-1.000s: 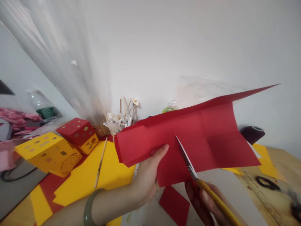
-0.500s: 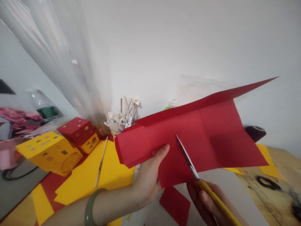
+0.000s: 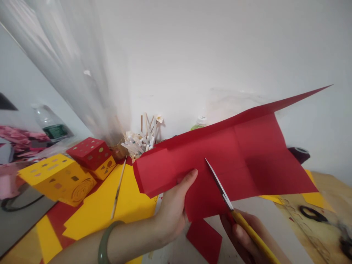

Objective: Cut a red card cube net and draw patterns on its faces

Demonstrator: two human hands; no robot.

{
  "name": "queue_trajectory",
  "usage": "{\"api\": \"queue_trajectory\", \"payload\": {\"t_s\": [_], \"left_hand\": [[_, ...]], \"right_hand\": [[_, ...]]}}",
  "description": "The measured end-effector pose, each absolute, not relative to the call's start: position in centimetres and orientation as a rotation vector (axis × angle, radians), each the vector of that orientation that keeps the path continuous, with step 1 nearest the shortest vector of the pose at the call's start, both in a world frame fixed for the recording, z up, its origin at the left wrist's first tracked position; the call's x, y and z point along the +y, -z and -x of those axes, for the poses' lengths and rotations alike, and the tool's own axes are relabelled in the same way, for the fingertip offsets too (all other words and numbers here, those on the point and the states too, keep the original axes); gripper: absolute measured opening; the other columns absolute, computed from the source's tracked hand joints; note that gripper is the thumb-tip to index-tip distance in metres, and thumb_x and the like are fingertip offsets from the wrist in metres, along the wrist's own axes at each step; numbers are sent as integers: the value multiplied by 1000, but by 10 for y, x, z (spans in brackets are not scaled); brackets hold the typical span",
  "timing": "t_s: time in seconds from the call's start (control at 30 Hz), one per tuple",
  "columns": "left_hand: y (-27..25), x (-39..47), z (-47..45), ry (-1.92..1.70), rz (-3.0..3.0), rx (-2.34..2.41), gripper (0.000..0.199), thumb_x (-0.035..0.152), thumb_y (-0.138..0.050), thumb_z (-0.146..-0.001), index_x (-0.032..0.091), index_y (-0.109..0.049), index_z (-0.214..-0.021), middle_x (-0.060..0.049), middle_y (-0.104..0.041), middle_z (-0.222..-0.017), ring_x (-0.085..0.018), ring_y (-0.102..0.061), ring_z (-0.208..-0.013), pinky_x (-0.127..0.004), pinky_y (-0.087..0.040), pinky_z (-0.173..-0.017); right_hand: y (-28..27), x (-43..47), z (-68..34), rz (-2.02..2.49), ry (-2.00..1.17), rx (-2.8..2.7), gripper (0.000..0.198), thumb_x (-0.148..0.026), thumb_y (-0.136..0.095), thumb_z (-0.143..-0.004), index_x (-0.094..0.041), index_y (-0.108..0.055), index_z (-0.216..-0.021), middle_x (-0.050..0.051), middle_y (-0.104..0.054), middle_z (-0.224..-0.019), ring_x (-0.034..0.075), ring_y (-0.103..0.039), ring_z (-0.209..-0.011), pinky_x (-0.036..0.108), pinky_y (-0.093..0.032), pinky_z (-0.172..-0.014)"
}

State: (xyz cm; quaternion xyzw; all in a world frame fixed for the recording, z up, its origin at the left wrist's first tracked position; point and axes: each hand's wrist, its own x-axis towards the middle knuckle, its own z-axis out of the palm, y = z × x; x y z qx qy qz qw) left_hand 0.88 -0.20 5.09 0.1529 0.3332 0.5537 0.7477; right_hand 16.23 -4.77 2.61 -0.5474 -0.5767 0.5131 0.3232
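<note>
My left hand (image 3: 174,209) pinches the lower left edge of a large red card sheet (image 3: 217,150), its thumb lying on the near face. Fold lines cross the card, and its top edge is bent over into a long flap. In my right hand (image 3: 247,234) is a pair of scissors (image 3: 224,196) with yellow handles. One blade lies in front of the card, pointing up and left; the other blade is hidden behind it. Below the card, a cut red piece (image 3: 205,240) rests on the table.
Yellow (image 3: 59,176) and red (image 3: 89,152) decorated paper boxes stand at left beside yellow sheets (image 3: 110,205). White sticks (image 3: 139,141) stand bundled by the wall. Black-handled scissors (image 3: 313,213) and a clear ruler (image 3: 305,227) lie at right. A plastic bottle (image 3: 52,123) is far left.
The right end of the red card has shifted slightly right, and its flap tip has risen a little. Both hands keep nearly the same place and hold.
</note>
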Motion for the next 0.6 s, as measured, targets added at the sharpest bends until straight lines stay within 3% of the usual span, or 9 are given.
{"api": "queue_trajectory", "payload": {"t_s": [0.27, 0.43, 0.5, 0.6], "left_hand": [[-51, -3, -7, -1195, -287, 727, 20, 23, -70, -82, 18, -69, -101, -7, -73, -106, -20, -70, -91, -30, -56, -80], [-36, -1, -6, -1196, -399, 479, 35, 47, -81, -65, 18, -73, -83, -8, -74, -92, -30, -63, -108, -37, -50, -95], [-33, 5, -4, -1327, -509, 416, 39, 56, -79, -63, 21, -73, -79, -7, -73, -90, -31, -58, -116, -37, -47, -98], [-40, 24, 6, -1706, -600, 418, 38, 59, -69, -73, 27, -71, -93, -3, -68, -107, -25, -50, -124, -34, -42, -101]], "right_hand": [[-21, -46, -167, 1420, -1317, -1548, 66, -87, -47, -66, -23, -37, -57, -8, -31, -39, 7, -21, -38, 24, -16, -42], [-25, -44, -184, 1518, -1082, -1659, 66, -88, -46, -66, -23, -36, -61, -6, -29, -54, 9, -25, -46, 25, -18, -43], [-29, -44, -195, 1550, -956, -1684, 64, -86, -47, -68, -23, -36, -61, -5, -29, -57, 11, -27, -49, 25, -19, -44], [-36, -43, -210, 1603, -869, -1668, 60, -81, -52, -71, -23, -39, -62, -5, -31, -58, 12, -28, -51, 25, -20, -45]]}}
